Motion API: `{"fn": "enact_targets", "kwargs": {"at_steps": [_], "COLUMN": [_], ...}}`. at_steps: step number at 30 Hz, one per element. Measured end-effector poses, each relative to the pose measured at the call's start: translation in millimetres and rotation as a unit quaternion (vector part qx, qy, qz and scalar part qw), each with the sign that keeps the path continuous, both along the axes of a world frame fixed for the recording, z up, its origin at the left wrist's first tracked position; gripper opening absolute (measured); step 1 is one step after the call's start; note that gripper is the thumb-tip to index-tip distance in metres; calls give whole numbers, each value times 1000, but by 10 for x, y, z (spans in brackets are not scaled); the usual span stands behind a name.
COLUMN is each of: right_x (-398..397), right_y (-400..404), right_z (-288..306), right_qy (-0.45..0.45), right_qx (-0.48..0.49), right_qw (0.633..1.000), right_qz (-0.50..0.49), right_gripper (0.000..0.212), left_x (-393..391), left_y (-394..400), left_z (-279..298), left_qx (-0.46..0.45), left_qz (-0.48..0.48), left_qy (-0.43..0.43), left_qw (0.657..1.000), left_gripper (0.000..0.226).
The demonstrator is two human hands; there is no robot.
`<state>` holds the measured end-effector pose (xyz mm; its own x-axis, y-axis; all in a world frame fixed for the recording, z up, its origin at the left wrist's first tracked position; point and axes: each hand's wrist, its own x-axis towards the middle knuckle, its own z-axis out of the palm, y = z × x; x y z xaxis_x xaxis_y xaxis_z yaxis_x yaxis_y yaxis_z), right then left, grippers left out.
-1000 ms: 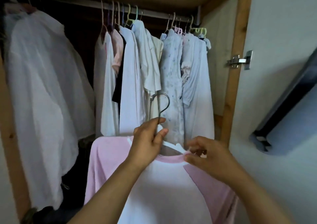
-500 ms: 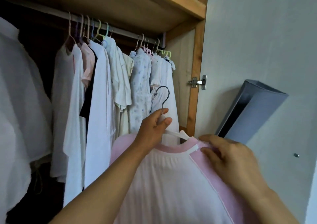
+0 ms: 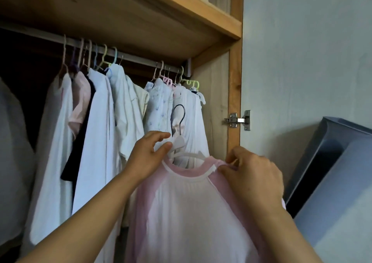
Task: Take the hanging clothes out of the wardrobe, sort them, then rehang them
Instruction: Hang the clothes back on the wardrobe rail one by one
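A white shirt with pink sleeves point(image 3: 193, 208) hangs on a white hanger point(image 3: 182, 152) with a dark metal hook, held up in front of the open wardrobe. My left hand point(image 3: 148, 157) grips the hanger just below its hook. My right hand point(image 3: 251, 176) pinches the shirt's pink right shoulder at the collar. Behind them, several pale shirts point(image 3: 104, 121) hang on coloured hangers from the rail point(image 3: 132, 58); a gap in the rail lies between the two groups of hangers.
A wooden shelf point(image 3: 181, 21) runs above the rail. The wardrobe's wooden side post point(image 3: 234, 101) carries a metal hinge point(image 3: 238, 120). A grey-blue panel point(image 3: 332, 182) leans against the pale wall at right. A large white garment point(image 3: 14, 162) hangs at far left.
Both hands have raised the pink-sleeved shirt and hanger higher toward the rail. The view has tilted up and the shelf shows more.
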<state>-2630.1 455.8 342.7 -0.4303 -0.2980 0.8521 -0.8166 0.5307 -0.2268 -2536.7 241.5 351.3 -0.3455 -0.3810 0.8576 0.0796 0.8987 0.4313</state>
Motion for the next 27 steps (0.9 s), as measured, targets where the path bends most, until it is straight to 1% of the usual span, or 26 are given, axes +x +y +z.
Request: {"fn": "enact_targets", "kwargs": {"at_steps": [4, 7, 12, 13, 16, 17, 19, 21, 24, 27], "right_x": [-238, -340, -422, -429, -438, -434, -426, -396, -321, -255], "right_y": [-256, -454, -783, -857, -1006, -1041, -1122, -1196, -1332, -1531], "right_z": [183, 320, 547, 601, 747, 794, 905, 1023, 1183, 1317], "right_qy": [-14, -21, 1, 7, 16, 15, 20, 36, 58, 86], "right_qx": [-25, -48, -64, -66, -74, -77, -85, -93, -101, -89], "right_qw": [999, 998, 998, 998, 997, 997, 996, 994, 992, 992], "right_qz": [20, 37, 20, 12, -11, -18, -32, -41, -42, -34], "right_gripper": [16, 13, 11, 12, 16, 17, 16, 14, 13, 17], "left_x": [-119, -185, -327, -378, -563, -626, -728, -745, -620, -421], "left_y": [-223, -385, -656, -709, -755, -775, -880, -1007, -1175, -1319], "left_z": [238, 471, 931, 1035, 1219, 1235, 1230, 1222, 1244, 1288], "left_qx": [-38, -60, -71, -62, 0, 0, -29, -61, -144, -179], "left_qz": [12, 27, 33, 17, -88, -94, -65, -24, 51, 100], "left_qy": [18, 35, 66, 69, 62, 49, 22, 13, 45, 52], "left_qw": [999, 997, 995, 996, 994, 994, 997, 998, 987, 977], "left_gripper": [26, 30, 36, 37, 41, 42, 45, 49, 64, 72]}}
